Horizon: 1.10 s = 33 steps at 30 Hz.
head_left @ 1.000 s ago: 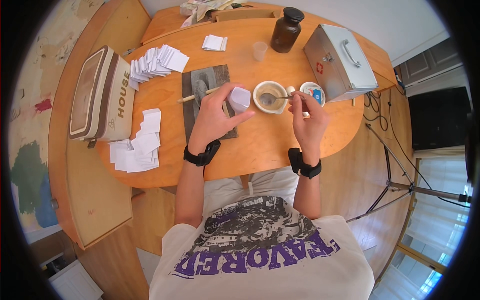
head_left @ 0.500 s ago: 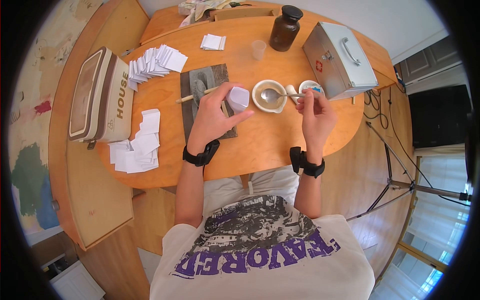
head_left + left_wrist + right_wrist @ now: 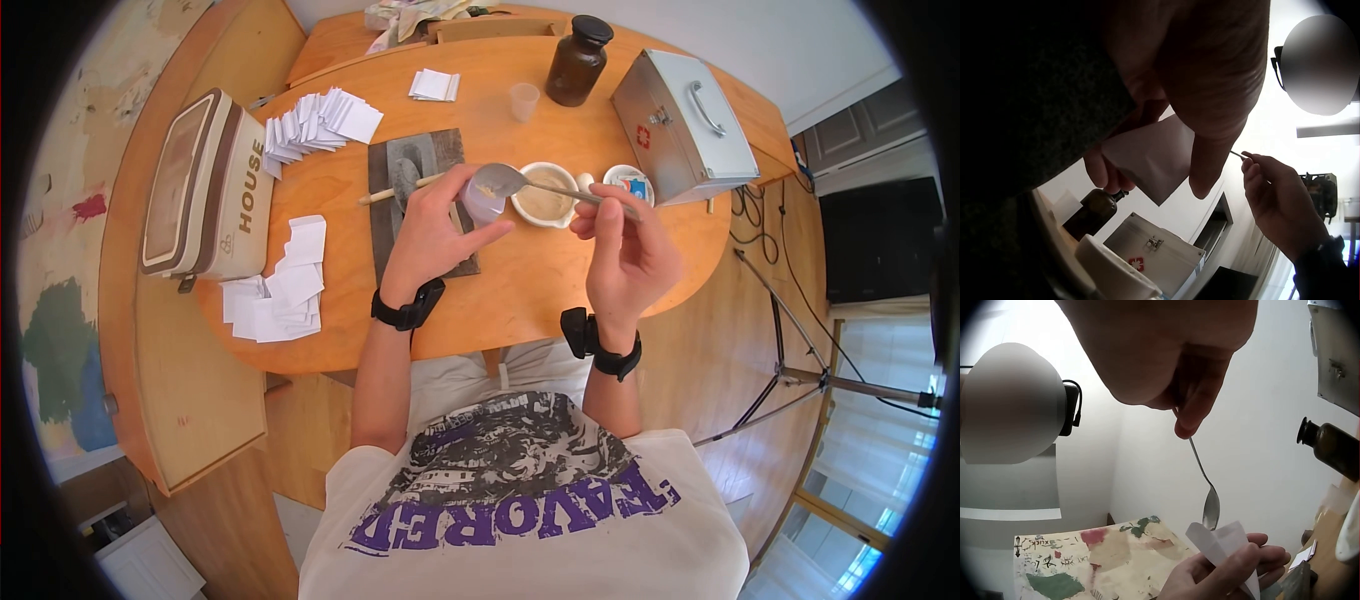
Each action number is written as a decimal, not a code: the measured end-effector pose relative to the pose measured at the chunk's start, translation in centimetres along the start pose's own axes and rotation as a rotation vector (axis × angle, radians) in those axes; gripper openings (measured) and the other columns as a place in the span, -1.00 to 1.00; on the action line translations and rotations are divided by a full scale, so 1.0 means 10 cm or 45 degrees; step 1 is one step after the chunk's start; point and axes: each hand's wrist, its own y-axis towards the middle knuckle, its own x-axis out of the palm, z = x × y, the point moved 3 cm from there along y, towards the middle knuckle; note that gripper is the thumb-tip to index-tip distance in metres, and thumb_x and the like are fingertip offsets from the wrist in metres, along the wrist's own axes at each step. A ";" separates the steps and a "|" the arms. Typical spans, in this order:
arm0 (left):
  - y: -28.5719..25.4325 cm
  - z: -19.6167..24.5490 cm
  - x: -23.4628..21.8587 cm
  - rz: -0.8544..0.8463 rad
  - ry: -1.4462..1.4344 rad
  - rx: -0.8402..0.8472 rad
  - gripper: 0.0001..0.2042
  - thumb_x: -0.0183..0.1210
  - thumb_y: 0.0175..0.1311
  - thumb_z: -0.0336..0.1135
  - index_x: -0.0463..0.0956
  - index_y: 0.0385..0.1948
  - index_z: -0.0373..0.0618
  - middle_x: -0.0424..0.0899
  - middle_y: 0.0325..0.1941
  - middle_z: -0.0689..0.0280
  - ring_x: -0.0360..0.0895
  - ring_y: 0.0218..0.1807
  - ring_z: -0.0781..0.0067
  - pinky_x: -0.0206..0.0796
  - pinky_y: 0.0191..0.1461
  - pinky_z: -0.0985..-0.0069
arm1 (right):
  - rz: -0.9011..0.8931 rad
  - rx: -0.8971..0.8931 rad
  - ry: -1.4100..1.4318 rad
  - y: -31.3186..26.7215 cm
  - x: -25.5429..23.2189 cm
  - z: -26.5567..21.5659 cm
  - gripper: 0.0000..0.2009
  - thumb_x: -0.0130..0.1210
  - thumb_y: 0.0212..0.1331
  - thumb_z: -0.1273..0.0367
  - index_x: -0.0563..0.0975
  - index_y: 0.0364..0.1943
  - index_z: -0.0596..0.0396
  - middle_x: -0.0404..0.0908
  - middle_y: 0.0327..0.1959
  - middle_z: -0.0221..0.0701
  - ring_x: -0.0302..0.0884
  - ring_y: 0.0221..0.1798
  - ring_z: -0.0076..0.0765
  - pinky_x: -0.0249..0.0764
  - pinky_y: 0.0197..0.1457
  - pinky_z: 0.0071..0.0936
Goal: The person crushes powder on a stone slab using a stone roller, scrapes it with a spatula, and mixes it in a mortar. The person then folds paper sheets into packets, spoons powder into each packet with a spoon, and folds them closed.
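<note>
My left hand (image 3: 432,240) holds a small white paper pouch (image 3: 484,205) between thumb and fingers, its mouth spread. My right hand (image 3: 630,255) pinches the handle of a metal spoon (image 3: 503,181), whose bowl is over the pouch's mouth. In the right wrist view the spoon (image 3: 1211,509) points down at the opening of the folded paper (image 3: 1225,542). Just right of the pouch stands a white mortar (image 3: 545,217) with light brown powder (image 3: 543,200) inside. A white pestle (image 3: 584,182) lies beside it.
Behind are a brown jar (image 3: 577,65), a plastic cup (image 3: 524,100) and a silver case (image 3: 685,130). A small dish (image 3: 640,180) holds packets. At left are folded papers (image 3: 325,122), loose papers (image 3: 290,290), a HOUSE box (image 3: 215,190) and a dark board (image 3: 385,230).
The spoon has gone from inside the mortar, up and left to the pouch's mouth. The right hand has turned and risen with it, while the left hand stays nearly in place.
</note>
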 end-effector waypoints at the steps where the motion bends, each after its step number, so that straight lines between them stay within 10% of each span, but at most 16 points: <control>1: 0.00 -0.01 0.00 -0.014 -0.003 -0.024 -0.39 0.70 0.18 -0.31 0.67 0.26 -0.26 0.87 0.02 0.22 0.79 0.03 0.45 0.63 0.22 0.40 | -0.001 -0.001 0.000 -0.01 -0.01 0.02 -0.90 0.32 0.56 0.54 0.79 -0.03 0.31 0.86 -0.34 -0.29 0.85 -0.31 -0.46 0.69 -0.22 -0.54; 5: 0.00 0.02 -0.01 -0.007 -0.026 -0.007 -0.39 0.70 0.18 -0.31 0.67 0.27 -0.25 0.87 0.03 0.22 0.79 0.04 0.45 0.63 0.23 0.40 | -0.129 -0.315 -0.261 -0.03 0.01 -0.05 -0.85 0.40 0.32 0.66 0.80 -0.08 0.24 0.85 -0.31 -0.25 0.85 -0.32 -0.31 0.70 -0.17 -0.45; 11: 0.00 0.03 -0.02 -0.002 -0.008 -0.007 -0.39 0.71 0.18 -0.29 0.67 0.26 -0.21 0.87 0.03 0.22 0.79 0.05 0.46 0.62 0.22 0.41 | -0.225 -0.484 -0.314 -0.03 -0.01 -0.06 -0.88 0.25 0.57 0.59 0.78 0.00 0.34 0.88 -0.26 -0.23 0.87 -0.29 -0.40 0.74 -0.20 -0.50; 16: -0.01 0.01 -0.02 -0.008 0.012 -0.029 -0.39 0.72 0.16 -0.25 0.68 0.25 -0.20 0.89 0.04 0.20 0.81 0.05 0.42 0.63 0.22 0.40 | 0.141 0.001 -0.120 0.04 -0.10 0.18 -0.90 0.30 0.55 0.56 0.79 -0.01 0.29 0.89 -0.28 -0.31 0.88 -0.32 -0.46 0.75 -0.19 -0.53; 33: -0.01 -0.01 -0.01 -0.018 0.014 -0.031 -0.40 0.71 0.19 -0.26 0.68 0.25 -0.18 0.89 0.06 0.23 0.81 0.08 0.43 0.62 0.23 0.40 | -0.118 0.047 -0.390 -0.05 -0.08 0.77 -0.88 0.33 0.57 0.48 0.79 -0.03 0.27 0.90 -0.31 -0.29 0.91 -0.32 -0.41 0.73 -0.18 -0.50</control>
